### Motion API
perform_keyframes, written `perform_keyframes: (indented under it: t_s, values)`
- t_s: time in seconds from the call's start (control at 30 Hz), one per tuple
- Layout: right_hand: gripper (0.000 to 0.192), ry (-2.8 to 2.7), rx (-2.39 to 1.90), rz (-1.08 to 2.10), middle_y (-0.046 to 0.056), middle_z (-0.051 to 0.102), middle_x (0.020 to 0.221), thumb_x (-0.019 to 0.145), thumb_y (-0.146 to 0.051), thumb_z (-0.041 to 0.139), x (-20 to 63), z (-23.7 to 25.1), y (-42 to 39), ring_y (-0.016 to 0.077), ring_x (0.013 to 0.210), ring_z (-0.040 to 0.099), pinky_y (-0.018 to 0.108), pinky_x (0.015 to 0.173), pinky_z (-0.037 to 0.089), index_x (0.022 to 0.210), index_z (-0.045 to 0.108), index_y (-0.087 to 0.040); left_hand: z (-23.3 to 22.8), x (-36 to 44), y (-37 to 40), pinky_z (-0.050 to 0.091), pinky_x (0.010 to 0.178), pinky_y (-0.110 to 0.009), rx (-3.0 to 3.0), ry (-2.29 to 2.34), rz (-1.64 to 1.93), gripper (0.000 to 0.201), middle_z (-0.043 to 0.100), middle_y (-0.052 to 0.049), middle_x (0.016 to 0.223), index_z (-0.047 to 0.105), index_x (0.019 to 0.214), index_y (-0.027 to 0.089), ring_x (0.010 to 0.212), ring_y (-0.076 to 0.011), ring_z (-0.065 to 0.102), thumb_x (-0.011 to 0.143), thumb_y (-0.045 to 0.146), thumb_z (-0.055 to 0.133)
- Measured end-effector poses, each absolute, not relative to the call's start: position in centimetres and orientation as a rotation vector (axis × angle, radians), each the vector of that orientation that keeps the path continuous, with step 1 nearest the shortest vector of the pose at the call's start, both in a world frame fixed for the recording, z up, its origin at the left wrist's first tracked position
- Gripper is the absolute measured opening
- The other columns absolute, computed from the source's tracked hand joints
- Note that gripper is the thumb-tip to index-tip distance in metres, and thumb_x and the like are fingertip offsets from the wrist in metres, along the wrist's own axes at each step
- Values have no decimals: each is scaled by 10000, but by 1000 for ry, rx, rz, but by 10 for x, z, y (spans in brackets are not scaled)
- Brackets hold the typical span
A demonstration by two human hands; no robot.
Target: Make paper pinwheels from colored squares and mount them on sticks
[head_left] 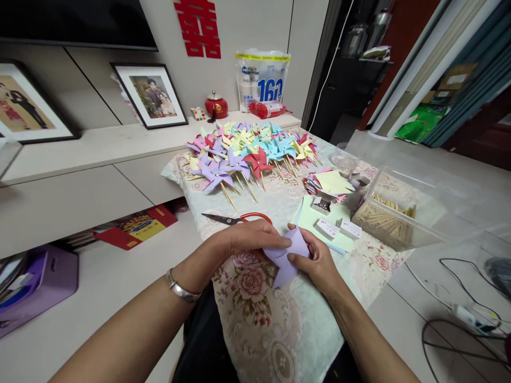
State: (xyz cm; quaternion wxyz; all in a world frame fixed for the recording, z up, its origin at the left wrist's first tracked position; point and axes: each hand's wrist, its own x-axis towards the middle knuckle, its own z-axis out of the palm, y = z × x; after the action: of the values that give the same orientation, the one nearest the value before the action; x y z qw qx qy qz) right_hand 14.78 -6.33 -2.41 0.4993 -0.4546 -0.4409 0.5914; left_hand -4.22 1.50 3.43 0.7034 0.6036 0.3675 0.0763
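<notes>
Both your hands meet over the near part of the worktop (251, 324), which is covered with a pale, rose-patterned cloth. Between them, raised at the near edge, is a cut piece of lilac paper (285, 273). Your left hand (259, 234) comes over its left side with the fingers clamped on it, though what grips underneath is hidden. Your right hand (317, 259) pinches its right side, thumb on top and fingers behind. A silver bracelet (182, 287) circles your left wrist.

Just beyond your left hand lie black-bladed scissors with red handles (233, 219), pointing left. Farther off spreads a heap of lilac, red, yellow and blue paper pinwheels on wooden sticks (258, 161). To the far right of your right hand, pale green paper sheets (306, 214) carry three small white boxes (327, 229), one of them open with shiny bits inside. Beyond them is a stack of multicoloured paper (334, 182); farther right, a clear plastic bin (369, 222) contains bare wooden sticks (393, 226).
</notes>
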Motion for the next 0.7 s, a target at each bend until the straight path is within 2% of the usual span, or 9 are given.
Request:
perform_keyframes:
  t_s: [0.1, 0.17, 0.27, 0.37, 0.47, 0.57, 0.7]
  values:
    - [668, -1016, -1075, 1385, 30, 729, 1096, 693, -220, 796, 148, -25, -62, 204, 911, 662, 307, 793, 520, 1323, 575, -215, 24, -46, 6, 417, 536, -241, 1115, 781, 277, 439, 658, -26, 629, 698, 667, 153, 552, -136, 546, 701, 587, 754]
    - [662, -985, -1068, 1361, 22, 731, 1043, 702, -229, 795, 149, -26, -61, 196, 870, 655, 300, 768, 516, 1325, 572, -214, 17, -47, -2, 491, 624, -268, 1017, 742, 331, 492, 717, -66, 751, 737, 797, 144, 660, -173, 633, 703, 626, 740]
    - [659, -949, -1064, 1319, 12, 720, 974, 707, -235, 796, 149, -27, -61, 179, 805, 639, 279, 719, 499, 1326, 569, -207, 9, -45, -16, 511, 659, -269, 934, 707, 497, 504, 723, -79, 796, 736, 838, 130, 709, -172, 650, 740, 624, 713]
    - [654, -938, -1067, 1292, -1, 704, 919, 713, -239, 796, 149, -28, -62, 160, 739, 614, 257, 656, 478, 1325, 566, -207, 3, -34, -31, 485, 670, -230, 901, 703, 604, 332, 709, -32, 776, 730, 883, 144, 679, -122, 614, 755, 447, 773]
    - [673, -938, -1067, 1294, 6, 703, 919, 720, -248, 797, 150, -29, -62, 161, 721, 614, 258, 636, 475, 1344, 549, -210, 0, -17, -45, 502, 725, -270, 740, 771, 789, 325, 718, -21, 746, 734, 908, 144, 719, -158, 641, 645, 290, 858]
    - [691, -944, -1080, 1302, 14, 707, 921, 720, -263, 797, 150, -28, -62, 171, 717, 622, 267, 633, 475, 1357, 537, -211, 0, -1, -55, 513, 762, -312, 663, 861, 896, 356, 750, -39, 787, 747, 935, 137, 755, -192, 666, 625, 270, 859]
    - [688, -954, -1081, 1306, 15, 717, 918, 708, -281, 806, 149, -27, -61, 181, 723, 624, 275, 644, 479, 1341, 547, -213, -3, 9, -59, 510, 725, -310, 658, 969, 990, 394, 756, -39, 751, 765, 960, 131, 755, -216, 681, 614, 301, 849]
